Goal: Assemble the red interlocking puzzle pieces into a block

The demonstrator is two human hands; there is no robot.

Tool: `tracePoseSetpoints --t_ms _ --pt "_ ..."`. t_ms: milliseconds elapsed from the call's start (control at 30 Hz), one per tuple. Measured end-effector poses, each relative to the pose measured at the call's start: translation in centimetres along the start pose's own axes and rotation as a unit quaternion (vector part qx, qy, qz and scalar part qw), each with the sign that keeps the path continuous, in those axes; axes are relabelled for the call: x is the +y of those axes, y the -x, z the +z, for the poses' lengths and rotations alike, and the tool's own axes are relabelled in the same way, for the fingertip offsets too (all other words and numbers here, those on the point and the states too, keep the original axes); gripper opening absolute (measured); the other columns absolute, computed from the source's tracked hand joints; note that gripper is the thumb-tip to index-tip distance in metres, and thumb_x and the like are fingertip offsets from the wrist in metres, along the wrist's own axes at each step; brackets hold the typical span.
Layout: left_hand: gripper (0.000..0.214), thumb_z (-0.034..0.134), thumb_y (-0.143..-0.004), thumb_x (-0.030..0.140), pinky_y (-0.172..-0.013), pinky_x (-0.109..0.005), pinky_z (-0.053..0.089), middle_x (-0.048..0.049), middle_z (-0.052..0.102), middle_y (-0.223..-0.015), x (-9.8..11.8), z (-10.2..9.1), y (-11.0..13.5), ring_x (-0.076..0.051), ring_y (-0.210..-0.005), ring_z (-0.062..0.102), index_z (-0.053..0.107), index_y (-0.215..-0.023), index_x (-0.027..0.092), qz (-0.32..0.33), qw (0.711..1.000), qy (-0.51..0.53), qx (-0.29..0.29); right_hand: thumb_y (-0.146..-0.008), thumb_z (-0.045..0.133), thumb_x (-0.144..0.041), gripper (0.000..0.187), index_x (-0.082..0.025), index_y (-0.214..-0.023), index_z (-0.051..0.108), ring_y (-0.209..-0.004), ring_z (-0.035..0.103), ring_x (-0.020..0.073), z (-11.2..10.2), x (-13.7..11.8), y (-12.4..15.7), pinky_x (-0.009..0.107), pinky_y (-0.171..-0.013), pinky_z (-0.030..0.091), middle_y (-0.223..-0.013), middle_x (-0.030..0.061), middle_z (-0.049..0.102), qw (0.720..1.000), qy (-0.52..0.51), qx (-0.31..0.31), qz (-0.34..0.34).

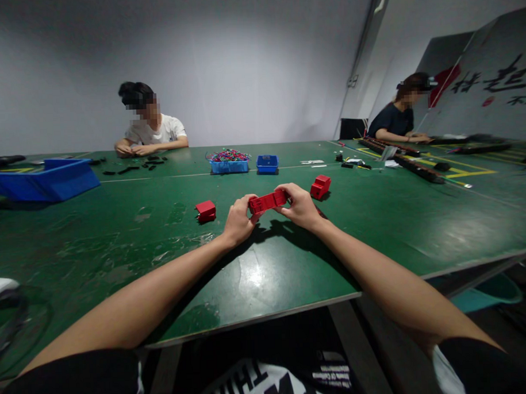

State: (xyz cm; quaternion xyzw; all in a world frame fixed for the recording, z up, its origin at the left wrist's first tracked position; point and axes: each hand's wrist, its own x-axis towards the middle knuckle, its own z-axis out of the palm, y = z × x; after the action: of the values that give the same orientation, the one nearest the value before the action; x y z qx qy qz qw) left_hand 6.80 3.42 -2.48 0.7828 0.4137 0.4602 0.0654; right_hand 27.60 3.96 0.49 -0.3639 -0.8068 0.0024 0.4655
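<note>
Between my two hands, just above the green table (pixel 291 276), I hold a red toy truck chassis-like plastic piece (pixel 268 202), long and hollow with raised parts at its ends. My left hand (pixel 239 219) grips its left end, and my right hand (pixel 301 207) pinches the right end. Left of my left hand lies a boxy red plastic part (pixel 206 211) with small metal-looking bits on its left side. A second red part (pixel 320 187), stepped in shape, stands beyond my right hand. Fingers cover both ends of the held piece.
A blue bin (pixel 47 180) stands at left. Farther back are a tray of colourful wires (pixel 229 162) and a small blue tray (pixel 267 163). Two people sit across the table, one (pixel 155 129) near small black parts, another (pixel 396 117) near long dark strips (pixel 411 163).
</note>
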Motion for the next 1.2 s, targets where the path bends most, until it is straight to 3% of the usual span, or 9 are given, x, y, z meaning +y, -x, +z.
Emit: tracePoseSetpoints --t_ms 167,300,367,500,633,767,867,1033,1200 --pt "0.037 0.053 -0.081 0.011 -0.087 -0.036 0.046 -0.0065 0.068 -0.107 -0.1 -0.2 0.1 -0.022 -0.100 0.061 0.060 -0.116 0.021 0.070 0.996 -0.021 0.056 -0.065 0.067 -0.018 0.034 -0.021 -0.095 0.051 -0.074 0.052 0.0164 0.1 -0.3 0.0 0.028 -0.069 0.044 -0.088 0.0024 0.057 1.000 -0.025 -0.011 0.013" --pt "0.033 0.053 -0.083 0.011 -0.081 -0.035 0.044 -0.0077 0.068 -0.100 0.3 -0.3 0.3 -0.022 -0.094 0.061 0.065 -0.112 0.022 0.149 0.983 -0.087 0.058 -0.064 0.068 -0.019 0.043 -0.022 -0.102 0.046 -0.073 0.051 0.0150 0.1 -0.4 0.1 0.027 -0.069 0.043 -0.091 0.0017 0.057 0.999 -0.041 -0.017 0.019" --pt "0.031 0.053 -0.084 0.012 -0.079 -0.034 0.044 -0.0080 0.069 -0.100 0.4 -0.2 0.4 -0.022 -0.092 0.061 0.064 -0.111 0.021 0.158 0.982 -0.093 0.044 -0.064 0.068 -0.019 0.043 -0.022 -0.102 0.047 -0.074 0.052 0.0156 0.1 -0.2 0.1 0.027 -0.069 0.044 -0.093 0.0027 0.058 0.999 -0.034 -0.022 0.012" --pt "0.028 0.057 -0.083 0.018 -0.081 -0.035 0.046 -0.0086 0.069 -0.103 0.4 -0.1 0.3 -0.022 -0.092 0.062 0.061 -0.110 0.018 0.108 0.992 -0.053 0.030 -0.067 0.067 -0.017 0.035 -0.020 -0.099 0.052 -0.079 0.055 0.0184 -0.1 -0.1 0.0 0.029 -0.071 0.046 -0.094 0.0057 0.059 1.000 -0.007 -0.017 -0.018" --pt "0.034 0.062 -0.084 0.038 -0.082 -0.033 0.048 -0.0081 0.068 -0.102 0.5 -0.3 0.0 -0.020 -0.089 0.063 0.058 -0.110 0.016 0.021 0.998 0.054 0.013 -0.072 0.068 -0.019 0.029 -0.019 -0.099 0.057 -0.078 0.054 0.0188 -0.4 -0.5 0.0 0.030 -0.073 0.047 -0.090 0.0054 0.057 0.999 0.018 0.011 -0.030" --pt "0.041 0.067 -0.077 0.050 -0.078 -0.031 0.050 -0.0062 0.070 -0.094 0.3 -0.3 -0.4 -0.020 -0.083 0.065 0.064 -0.099 0.015 -0.074 0.989 0.117 -0.057 -0.071 0.071 -0.022 0.034 -0.022 -0.104 0.059 -0.088 0.056 0.0216 -0.4 -1.0 0.0 0.034 -0.080 0.049 -0.097 0.0070 0.055 0.998 0.030 0.025 -0.048" --pt "0.044 0.068 -0.074 0.052 -0.079 -0.032 0.050 -0.0054 0.072 -0.091 0.1 -0.1 -0.6 -0.020 -0.083 0.065 0.068 -0.095 0.014 -0.092 0.976 0.170 -0.102 -0.071 0.071 -0.021 0.040 -0.021 -0.109 0.059 -0.098 0.057 0.0245 -0.3 -1.2 0.0 0.038 -0.087 0.049 -0.105 0.0093 0.056 0.998 0.017 0.025 -0.062" --pt "0.052 0.065 -0.071 0.064 -0.062 -0.028 0.048 -0.0037 0.068 -0.068 0.4 0.0 -0.8 -0.016 -0.062 0.061 0.069 -0.081 0.013 -0.170 0.947 0.255 -0.096 -0.075 0.071 -0.027 0.055 -0.021 -0.126 0.052 -0.094 0.061 0.0239 -0.3 -1.5 -0.1 0.037 -0.083 0.051 -0.111 0.0111 0.061 0.999 -0.033 0.009 -0.006" --pt "0.056 0.055 -0.076 0.068 -0.059 -0.028 0.046 -0.0061 0.067 -0.064 0.6 -0.3 -1.0 -0.015 -0.059 0.060 0.065 -0.071 0.013 -0.213 0.931 0.281 -0.088 -0.075 0.074 -0.033 0.063 -0.021 -0.131 0.049 -0.112 0.056 0.0281 -0.4 -1.8 0.0 0.040 -0.087 0.051 -0.126 0.0147 0.056 0.998 -0.036 -0.022 -0.042"
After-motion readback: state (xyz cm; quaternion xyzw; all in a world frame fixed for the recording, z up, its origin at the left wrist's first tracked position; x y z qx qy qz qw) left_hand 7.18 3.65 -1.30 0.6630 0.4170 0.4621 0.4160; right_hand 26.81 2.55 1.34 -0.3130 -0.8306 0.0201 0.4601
